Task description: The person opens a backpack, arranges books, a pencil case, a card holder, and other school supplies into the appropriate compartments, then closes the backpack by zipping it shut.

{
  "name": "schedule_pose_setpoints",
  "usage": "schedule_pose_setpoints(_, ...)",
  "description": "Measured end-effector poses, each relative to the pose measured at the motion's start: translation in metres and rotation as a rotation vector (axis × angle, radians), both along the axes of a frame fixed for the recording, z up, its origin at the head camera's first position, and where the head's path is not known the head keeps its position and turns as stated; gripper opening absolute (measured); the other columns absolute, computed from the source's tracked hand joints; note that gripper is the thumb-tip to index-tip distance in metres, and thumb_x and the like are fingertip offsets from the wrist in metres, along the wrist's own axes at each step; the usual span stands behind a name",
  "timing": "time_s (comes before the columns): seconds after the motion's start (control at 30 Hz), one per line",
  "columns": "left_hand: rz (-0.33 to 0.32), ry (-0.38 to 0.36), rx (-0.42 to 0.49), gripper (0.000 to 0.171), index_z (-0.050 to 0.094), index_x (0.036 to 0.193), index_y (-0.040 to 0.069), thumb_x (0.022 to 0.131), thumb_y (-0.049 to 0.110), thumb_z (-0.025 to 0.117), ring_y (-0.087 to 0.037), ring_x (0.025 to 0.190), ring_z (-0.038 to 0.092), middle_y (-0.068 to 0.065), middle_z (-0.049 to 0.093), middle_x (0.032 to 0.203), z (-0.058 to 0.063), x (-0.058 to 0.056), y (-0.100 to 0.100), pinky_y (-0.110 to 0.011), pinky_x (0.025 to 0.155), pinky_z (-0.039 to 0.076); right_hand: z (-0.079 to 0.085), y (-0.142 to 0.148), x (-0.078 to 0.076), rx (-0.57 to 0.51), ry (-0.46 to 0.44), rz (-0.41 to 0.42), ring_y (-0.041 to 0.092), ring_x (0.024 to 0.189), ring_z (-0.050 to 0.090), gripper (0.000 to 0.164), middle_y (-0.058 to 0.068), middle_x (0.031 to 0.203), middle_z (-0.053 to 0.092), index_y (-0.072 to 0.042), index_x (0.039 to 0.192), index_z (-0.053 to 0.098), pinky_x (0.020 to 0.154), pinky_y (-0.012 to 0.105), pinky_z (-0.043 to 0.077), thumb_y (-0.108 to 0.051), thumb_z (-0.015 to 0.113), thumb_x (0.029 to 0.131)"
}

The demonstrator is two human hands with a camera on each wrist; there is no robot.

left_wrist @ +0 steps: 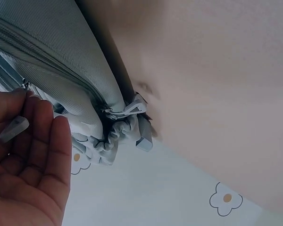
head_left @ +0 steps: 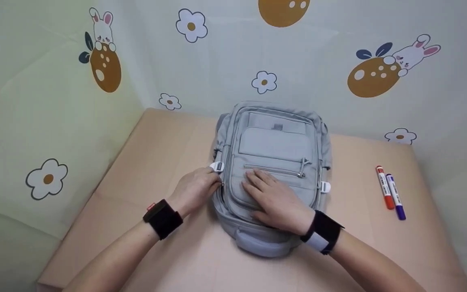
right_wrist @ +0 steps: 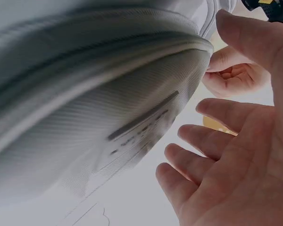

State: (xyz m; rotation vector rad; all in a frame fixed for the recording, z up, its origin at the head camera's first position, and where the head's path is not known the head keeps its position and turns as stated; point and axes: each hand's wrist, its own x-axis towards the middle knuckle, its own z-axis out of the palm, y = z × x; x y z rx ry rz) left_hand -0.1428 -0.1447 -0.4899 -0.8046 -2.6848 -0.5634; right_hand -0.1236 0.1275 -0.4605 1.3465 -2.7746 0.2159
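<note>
A grey backpack (head_left: pixel 276 142) lies on its back on the table, its top handle (head_left: pixel 264 245) toward me. At its left side my left hand (head_left: pixel 197 188) pinches a zipper pull (left_wrist: pixel 14 129) between thumb and fingers; the left wrist view shows the pull's tab hanging in the curled palm, beside the zipper track. My right hand (head_left: pixel 278 200) is on the front panel, fingers straight and slightly spread, below the front pocket's zipper (head_left: pixel 274 170). White buckles sit on both sides, the left buckle (head_left: pixel 217 166) right by my left fingertips.
Right of the backpack, a red marker (head_left: pixel 385 187) and a purple marker (head_left: pixel 396 197) lie side by side on the beige table (head_left: pixel 359 227). A pale curtain (head_left: pixel 225 61) printed with rabbits and flowers stands behind and at both sides.
</note>
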Motion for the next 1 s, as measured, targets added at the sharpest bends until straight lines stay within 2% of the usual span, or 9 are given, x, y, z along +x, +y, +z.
schedule_pose_setpoints(0.23,0.005,-0.042,0.021,0.005,0.075,0.091,0.014,0.094,0.01,0.073,-0.02,0.08,0.062,0.001,0.064,0.088,0.0,0.002,-0.002,-0.039,0.068,0.053,-0.009,0.03,0.014,-0.029,0.068,0.022,0.036,0.147,0.035,0.076,0.017,0.158,0.041,-0.006,0.151,0.049,0.115,0.052,0.034,-0.03,0.081,0.086)
schedule_pose_setpoints(0.37,0.012,-0.057,0.011,0.004,0.075,0.093,0.013,0.094,0.012,0.072,-0.02,0.08,0.062,0.001,0.065,0.09,0.001,0.001,-0.002,-0.038,0.069,0.053,-0.013,0.041,0.014,-0.04,0.072,0.006,0.037,0.146,0.036,0.073,0.018,0.157,0.042,-0.008,0.149,0.052,0.114,0.054,0.035,-0.027,0.083,0.086)
schedule_pose_setpoints(0.57,0.001,-0.076,0.009,0.004,0.075,0.093,0.013,0.095,0.012,0.071,-0.021,0.082,0.063,0.001,0.066,0.091,0.003,0.003,-0.001,-0.039,0.07,0.053,-0.018,0.044,0.009,-0.081,0.116,-0.012,0.037,0.143,0.041,0.058,0.017,0.154,0.047,-0.011,0.145,0.058,0.109,0.055,0.041,-0.019,0.077,0.09)
schedule_pose_setpoints(0.7,-0.006,-0.067,-0.007,0.002,0.074,0.092,0.012,0.094,0.012,0.073,-0.021,0.082,0.063,0.0,0.065,0.09,0.005,0.007,-0.001,-0.038,0.07,0.053,-0.019,0.042,0.006,-0.094,0.152,-0.011,0.037,0.141,0.045,0.055,0.016,0.152,0.05,-0.012,0.141,0.062,0.106,0.054,0.045,-0.017,0.077,0.088)
schedule_pose_setpoints(1.0,-0.047,0.001,-0.042,0.009,0.068,0.084,0.013,0.091,0.009,0.072,-0.02,0.076,0.06,0.001,0.062,0.083,0.01,0.022,0.003,-0.038,0.066,0.053,-0.019,0.041,0.0,-0.135,0.15,-0.017,0.037,0.139,0.048,0.046,0.015,0.15,0.053,-0.014,0.137,0.066,0.104,0.054,0.046,-0.016,0.073,0.092)
